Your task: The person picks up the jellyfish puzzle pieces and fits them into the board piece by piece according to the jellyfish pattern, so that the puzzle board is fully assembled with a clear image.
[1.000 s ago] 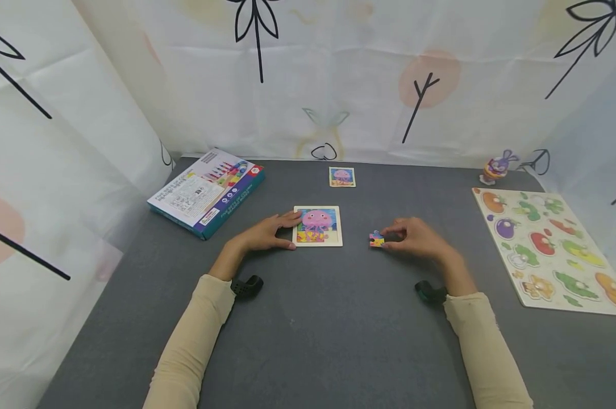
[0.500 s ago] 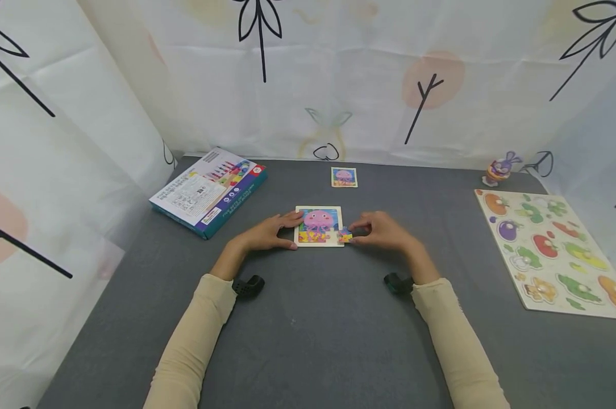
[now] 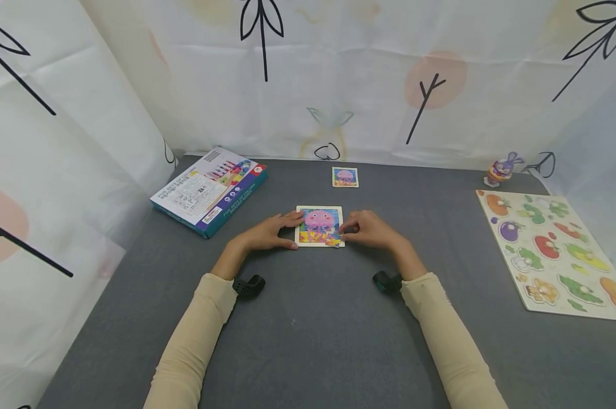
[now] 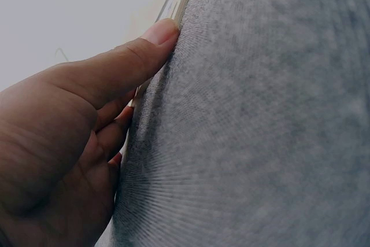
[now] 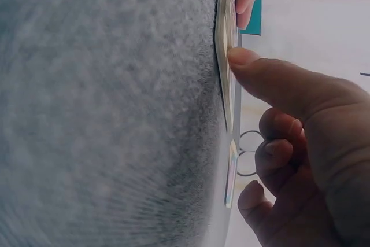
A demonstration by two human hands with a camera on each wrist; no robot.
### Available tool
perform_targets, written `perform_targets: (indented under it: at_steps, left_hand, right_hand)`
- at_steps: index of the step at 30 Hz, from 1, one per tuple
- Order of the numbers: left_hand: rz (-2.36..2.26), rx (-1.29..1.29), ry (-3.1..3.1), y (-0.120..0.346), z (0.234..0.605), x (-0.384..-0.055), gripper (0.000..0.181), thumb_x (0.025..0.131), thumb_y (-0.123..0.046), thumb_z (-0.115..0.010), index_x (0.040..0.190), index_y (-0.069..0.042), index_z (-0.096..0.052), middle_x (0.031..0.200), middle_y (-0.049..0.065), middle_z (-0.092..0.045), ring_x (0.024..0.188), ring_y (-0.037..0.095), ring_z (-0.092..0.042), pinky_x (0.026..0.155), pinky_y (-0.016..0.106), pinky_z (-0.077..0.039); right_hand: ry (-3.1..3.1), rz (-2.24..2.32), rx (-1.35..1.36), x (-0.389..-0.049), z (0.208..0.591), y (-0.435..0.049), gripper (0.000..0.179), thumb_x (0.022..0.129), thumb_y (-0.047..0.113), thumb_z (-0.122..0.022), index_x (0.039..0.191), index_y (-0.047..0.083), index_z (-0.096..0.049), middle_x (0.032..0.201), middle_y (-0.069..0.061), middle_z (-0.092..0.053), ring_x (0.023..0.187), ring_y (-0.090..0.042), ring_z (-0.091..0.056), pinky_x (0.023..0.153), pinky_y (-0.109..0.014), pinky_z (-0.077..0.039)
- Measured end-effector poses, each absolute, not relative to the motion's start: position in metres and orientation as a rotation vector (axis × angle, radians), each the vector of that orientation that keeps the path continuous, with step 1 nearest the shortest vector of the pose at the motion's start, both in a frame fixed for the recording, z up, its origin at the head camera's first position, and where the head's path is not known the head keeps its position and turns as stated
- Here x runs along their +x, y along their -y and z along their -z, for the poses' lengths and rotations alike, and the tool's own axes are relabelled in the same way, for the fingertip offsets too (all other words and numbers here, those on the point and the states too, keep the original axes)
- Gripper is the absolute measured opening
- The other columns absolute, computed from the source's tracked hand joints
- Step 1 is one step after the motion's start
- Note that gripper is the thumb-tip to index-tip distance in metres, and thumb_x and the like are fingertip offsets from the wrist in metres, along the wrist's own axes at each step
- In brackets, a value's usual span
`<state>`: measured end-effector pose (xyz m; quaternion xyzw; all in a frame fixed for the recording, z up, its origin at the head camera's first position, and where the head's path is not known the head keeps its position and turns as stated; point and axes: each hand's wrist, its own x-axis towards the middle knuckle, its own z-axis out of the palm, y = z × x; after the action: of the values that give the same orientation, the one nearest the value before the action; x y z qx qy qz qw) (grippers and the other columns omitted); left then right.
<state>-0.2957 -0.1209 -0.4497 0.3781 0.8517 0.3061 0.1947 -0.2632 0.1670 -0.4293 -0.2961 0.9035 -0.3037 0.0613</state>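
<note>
A small framed jigsaw puzzle (image 3: 313,245) with a pink octopus picture lies on the grey table. My left hand (image 3: 269,233) holds its left side, the thumb near the lower corner and the fingers by the upper part. In the left wrist view the thumb (image 4: 159,36) presses on the frame's edge. My right hand (image 3: 371,230) is at the frame's right side, pinching a yellow and purple puzzle piece (image 3: 333,241) over the lower right of the picture. The piece sits tilted and overlaps the lower rim. In the right wrist view the thumb (image 5: 245,59) is at the frame.
A small octopus picture card (image 3: 345,177) lies behind the puzzle. To the left is a teal and white box (image 3: 208,190). A vegetable peg board (image 3: 558,250) lies at the right, with a purple rabbit-eared figurine (image 3: 501,169) behind it. A printed cloth (image 3: 359,85) hangs at the back.
My right hand has carried the puzzle piece leftward from the table beside the puzzle onto its lower right part. My left hand has stayed at the frame.
</note>
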Motion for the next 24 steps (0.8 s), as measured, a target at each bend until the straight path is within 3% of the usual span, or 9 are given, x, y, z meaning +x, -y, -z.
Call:
perform_targets:
  at_steps: [6,13,24]
  left_hand:
    - [-0.859,1.087,-2.394,0.121,0.449,-0.296,0.073,0.083,-0.030,-0.067,0.144,-0.012,-0.031,0.154,0.003,-0.018,0.143,0.022,-0.011,0.116,0.048,-0.005]
    - [-0.861,1.107,-2.392,0.120,0.448,-0.296,0.071,0.084,-0.030,-0.066,0.143,-0.010,-0.032,0.154,0.005,-0.019,0.143,0.024,-0.012,0.115,0.049,-0.005]
    - [-0.849,1.080,-2.391,0.119,0.446,-0.297,0.072,0.084,-0.032,-0.066,0.144,-0.013,-0.031,0.155,0.002,-0.018,0.143,0.022,-0.011,0.115,0.049,-0.005]
  right_hand:
    - [-2.774,0.916,-0.911,-0.262,0.429,-0.164,0.017,0.079,0.013,-0.071,0.093,0.004,-0.073,0.071,-0.001,-0.057,0.058,-0.008,-0.038,0.053,-0.020,-0.032]
    - [-2.777,0.825,-0.863,-0.259,0.425,-0.154,0.038,0.072,0.026,-0.078,0.103,0.005,-0.071,0.071,-0.002,-0.054,0.059,-0.008,-0.041,0.052,-0.021,-0.032]
    - [-2.675,0.910,-0.795,-0.263,0.431,-0.158,0.036,0.078,0.020,-0.073,0.112,0.009,-0.067,0.078,-0.006,-0.054,0.065,-0.012,-0.033,0.058,-0.023,-0.028]
